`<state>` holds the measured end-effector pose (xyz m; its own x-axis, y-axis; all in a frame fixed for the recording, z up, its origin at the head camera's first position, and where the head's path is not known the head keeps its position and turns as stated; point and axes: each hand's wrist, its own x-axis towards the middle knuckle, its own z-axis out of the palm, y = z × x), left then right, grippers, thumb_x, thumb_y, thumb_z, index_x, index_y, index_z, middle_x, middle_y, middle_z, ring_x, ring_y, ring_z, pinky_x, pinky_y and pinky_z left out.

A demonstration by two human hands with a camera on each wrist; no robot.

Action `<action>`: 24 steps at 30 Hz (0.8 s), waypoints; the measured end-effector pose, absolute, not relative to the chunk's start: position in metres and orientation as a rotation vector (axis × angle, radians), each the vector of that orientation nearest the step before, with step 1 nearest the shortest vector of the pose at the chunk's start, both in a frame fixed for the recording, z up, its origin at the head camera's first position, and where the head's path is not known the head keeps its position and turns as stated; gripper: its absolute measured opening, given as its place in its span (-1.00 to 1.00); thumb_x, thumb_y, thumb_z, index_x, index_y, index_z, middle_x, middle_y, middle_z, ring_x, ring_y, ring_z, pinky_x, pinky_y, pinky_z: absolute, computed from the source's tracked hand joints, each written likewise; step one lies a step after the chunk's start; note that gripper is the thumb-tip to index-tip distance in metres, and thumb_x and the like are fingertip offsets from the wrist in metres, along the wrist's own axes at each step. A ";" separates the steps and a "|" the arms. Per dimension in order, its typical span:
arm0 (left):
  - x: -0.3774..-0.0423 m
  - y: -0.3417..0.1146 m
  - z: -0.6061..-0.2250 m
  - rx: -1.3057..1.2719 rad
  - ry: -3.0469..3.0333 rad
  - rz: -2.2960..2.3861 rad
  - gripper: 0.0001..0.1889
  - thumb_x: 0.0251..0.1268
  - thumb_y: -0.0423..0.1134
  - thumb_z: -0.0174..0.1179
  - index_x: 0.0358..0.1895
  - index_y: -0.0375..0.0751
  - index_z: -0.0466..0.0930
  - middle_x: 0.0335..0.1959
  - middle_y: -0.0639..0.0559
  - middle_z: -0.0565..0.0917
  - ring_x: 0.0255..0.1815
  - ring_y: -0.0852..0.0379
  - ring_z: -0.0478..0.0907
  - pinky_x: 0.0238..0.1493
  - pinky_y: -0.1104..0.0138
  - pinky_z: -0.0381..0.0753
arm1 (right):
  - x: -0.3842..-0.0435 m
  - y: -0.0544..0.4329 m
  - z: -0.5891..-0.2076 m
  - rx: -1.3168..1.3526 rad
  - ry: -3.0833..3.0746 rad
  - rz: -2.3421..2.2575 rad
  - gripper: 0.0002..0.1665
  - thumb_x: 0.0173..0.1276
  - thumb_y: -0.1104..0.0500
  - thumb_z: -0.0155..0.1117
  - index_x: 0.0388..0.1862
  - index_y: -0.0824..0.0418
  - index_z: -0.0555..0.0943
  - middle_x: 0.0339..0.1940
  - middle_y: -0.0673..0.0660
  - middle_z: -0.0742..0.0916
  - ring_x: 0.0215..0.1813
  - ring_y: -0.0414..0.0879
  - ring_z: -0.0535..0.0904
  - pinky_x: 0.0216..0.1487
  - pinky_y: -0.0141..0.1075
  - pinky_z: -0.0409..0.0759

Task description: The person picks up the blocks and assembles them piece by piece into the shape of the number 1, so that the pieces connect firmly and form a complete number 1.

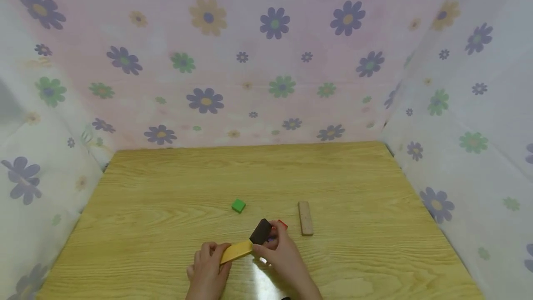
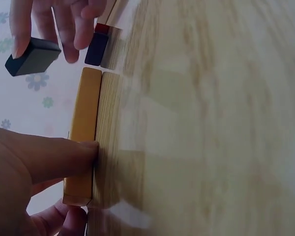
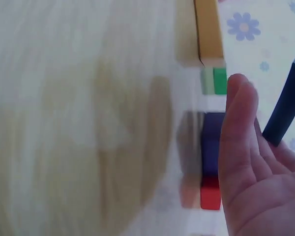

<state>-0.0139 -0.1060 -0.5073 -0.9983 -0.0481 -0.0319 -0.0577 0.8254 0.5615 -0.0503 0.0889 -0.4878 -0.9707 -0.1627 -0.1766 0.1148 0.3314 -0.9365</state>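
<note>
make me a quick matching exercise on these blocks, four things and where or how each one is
1. black block
2. green block
3. yellow block
4. plain wooden block

A. untouched, right of the black block in the head view
B. gripped by the left hand
C. untouched, left of the black block in the head view
D. held by the right hand

Pairs: 1-D, 2-C, 3-B, 4-A

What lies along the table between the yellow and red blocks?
The left wrist view shows a dark blue block there, next to the red block, with a gap before the yellow block.
</note>
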 end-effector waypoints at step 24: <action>-0.020 -0.109 -0.505 -0.156 2.937 0.905 -0.64 0.04 -0.21 0.26 -0.02 0.04 0.48 -0.25 0.08 0.34 -0.24 0.08 0.27 -0.40 0.22 0.13 | -0.057 0.076 -0.507 -0.162 2.529 -1.546 -0.55 0.11 -0.01 0.30 -0.04 0.11 0.49 -0.19 -0.04 0.57 -0.31 -0.25 0.46 -0.36 -0.39 0.44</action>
<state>-0.0200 -0.1090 -0.5048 -0.9928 -0.0781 -0.0908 -0.1157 0.8219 0.5577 -0.0569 0.0761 -0.5066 -0.9791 -0.1819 -0.0906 -0.0022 0.4554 -0.8903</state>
